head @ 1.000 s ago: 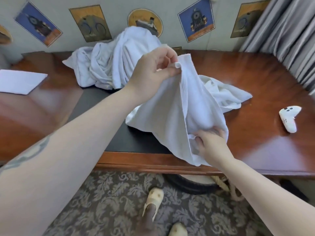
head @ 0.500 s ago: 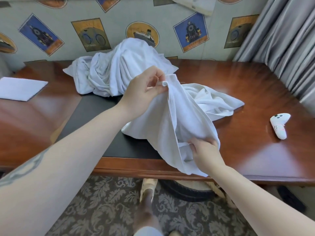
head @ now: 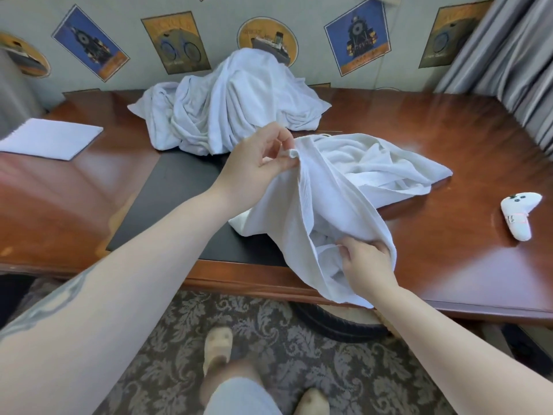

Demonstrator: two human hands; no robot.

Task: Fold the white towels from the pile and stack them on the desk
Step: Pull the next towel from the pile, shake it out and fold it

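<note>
A crumpled white towel point(head: 353, 187) lies across the middle of the wooden desk point(head: 449, 244) and hangs over its front edge. My left hand point(head: 257, 166) pinches a corner of the towel's hem between thumb and fingers, raised above the desk. My right hand point(head: 366, 262) grips a lower part of the same towel near the front edge. A heap of unfolded white towels point(head: 227, 109) rises at the back of the desk against the wall. One flat folded white towel point(head: 51, 139) lies at the far left.
A white game controller point(head: 519, 214) lies on the desk at the right. A dark desk mat point(head: 179, 199) covers the middle. Grey curtains point(head: 508, 61) hang at the right. A round dark object point(head: 338, 322) stands on patterned carpet under the desk, near my feet.
My left hand has come down and toward me with the towel corner. My right hand stays on the lower edge, and more of the towel now lies on the desk.
</note>
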